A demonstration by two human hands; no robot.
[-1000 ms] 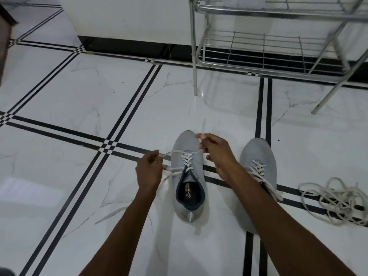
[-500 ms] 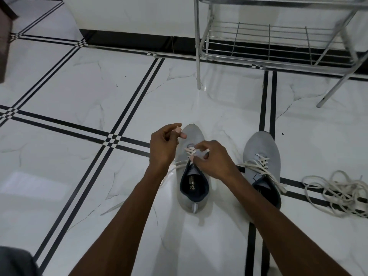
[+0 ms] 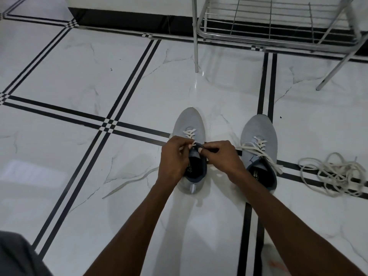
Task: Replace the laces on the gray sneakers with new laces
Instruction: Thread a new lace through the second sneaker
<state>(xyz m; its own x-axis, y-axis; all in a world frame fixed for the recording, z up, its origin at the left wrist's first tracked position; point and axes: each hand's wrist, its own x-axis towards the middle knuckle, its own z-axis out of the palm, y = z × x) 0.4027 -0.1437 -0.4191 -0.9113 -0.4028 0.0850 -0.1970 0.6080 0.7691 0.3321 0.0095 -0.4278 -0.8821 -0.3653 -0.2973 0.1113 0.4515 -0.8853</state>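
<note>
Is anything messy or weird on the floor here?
Yes. A tangled pile of laces lies loose on the floor right of the right sneaker. That sneaker's lace ends hang untied. One lace end trails left from the left sneaker, where both hands work.

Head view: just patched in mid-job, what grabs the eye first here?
Both hands meet at the middle: the left hand and the right hand pinch the lace over the tongue of the left-side gray sneaker, laced only near the toe. The second gray sneaker stands to its right with loose lace ends. A tangled pile of white laces lies on the tiled floor at far right.
</note>
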